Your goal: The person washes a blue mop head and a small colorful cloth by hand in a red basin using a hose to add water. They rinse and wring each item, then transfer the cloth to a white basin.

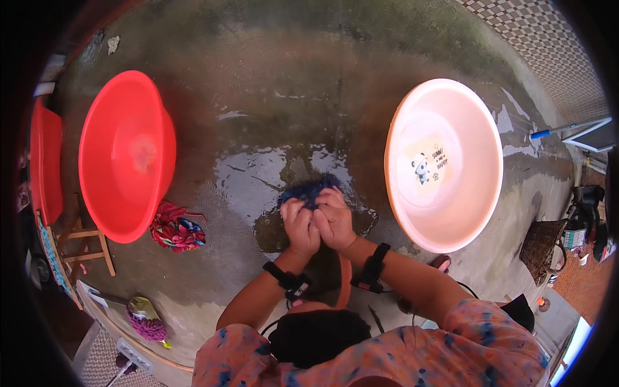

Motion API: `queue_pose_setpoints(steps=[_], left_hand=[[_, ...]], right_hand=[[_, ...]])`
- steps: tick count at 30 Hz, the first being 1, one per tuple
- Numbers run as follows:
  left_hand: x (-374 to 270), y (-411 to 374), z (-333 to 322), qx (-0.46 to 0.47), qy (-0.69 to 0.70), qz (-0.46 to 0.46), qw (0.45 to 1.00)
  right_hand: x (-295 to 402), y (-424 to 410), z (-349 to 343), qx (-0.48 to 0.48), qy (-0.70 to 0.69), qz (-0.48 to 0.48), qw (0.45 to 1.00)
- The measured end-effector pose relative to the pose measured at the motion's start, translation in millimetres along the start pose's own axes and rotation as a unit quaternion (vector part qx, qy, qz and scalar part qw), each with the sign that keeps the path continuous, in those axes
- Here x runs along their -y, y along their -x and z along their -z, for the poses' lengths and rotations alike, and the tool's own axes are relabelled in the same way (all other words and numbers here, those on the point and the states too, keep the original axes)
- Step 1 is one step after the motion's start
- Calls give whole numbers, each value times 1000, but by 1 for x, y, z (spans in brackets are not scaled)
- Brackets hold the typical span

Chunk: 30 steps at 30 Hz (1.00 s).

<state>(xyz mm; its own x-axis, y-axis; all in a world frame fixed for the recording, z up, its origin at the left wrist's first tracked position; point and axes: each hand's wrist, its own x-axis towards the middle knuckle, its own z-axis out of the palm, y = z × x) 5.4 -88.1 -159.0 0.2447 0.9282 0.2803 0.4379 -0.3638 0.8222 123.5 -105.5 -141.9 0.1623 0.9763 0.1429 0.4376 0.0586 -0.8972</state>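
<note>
My left hand (301,227) and my right hand (334,218) are side by side, fingers curled on a wet dark-blue cloth (309,189). They hold it just above or against a puddle (275,232) on the wet concrete floor; I cannot tell whether it touches the floor. To the left stands a red plastic basin (126,159), with a bunched red floral cloth (178,228) on the floor by its lower rim. To the right is a pale pink plastic basin (466,193) with a panda print inside. Under my wrists runs an orange hose-like strip (344,280).
At far left are another red tub (46,162) and a wooden stool (86,244). A purple-fringed mop head or brush (146,321) lies lower left. A wicker basket (541,249) stands at the right, below a blue-tipped pole (541,134).
</note>
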Motion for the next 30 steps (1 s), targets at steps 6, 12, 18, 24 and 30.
queue_pose_setpoints(steps=[6, 12, 18, 24, 30], left_hand=[[16, -38, -3, 34, 49, -28, 998], [31, -70, 1, 104, 83, -55, 990], [42, -99, 2, 185, 122, -70, 973], [51, -108, 14, 200, 101, -117, 967], [42, -100, 8, 211, 37, 61, 975]], right_hand=[[-16, -30, -7, -14, -25, 1, 1000], [-15, -51, -17, -56, -28, -35, 997], [-25, -68, -19, -66, -29, -35, 997], [-26, -78, -23, -17, -22, -59, 998], [-34, -82, 0, 17, -66, -154, 986]])
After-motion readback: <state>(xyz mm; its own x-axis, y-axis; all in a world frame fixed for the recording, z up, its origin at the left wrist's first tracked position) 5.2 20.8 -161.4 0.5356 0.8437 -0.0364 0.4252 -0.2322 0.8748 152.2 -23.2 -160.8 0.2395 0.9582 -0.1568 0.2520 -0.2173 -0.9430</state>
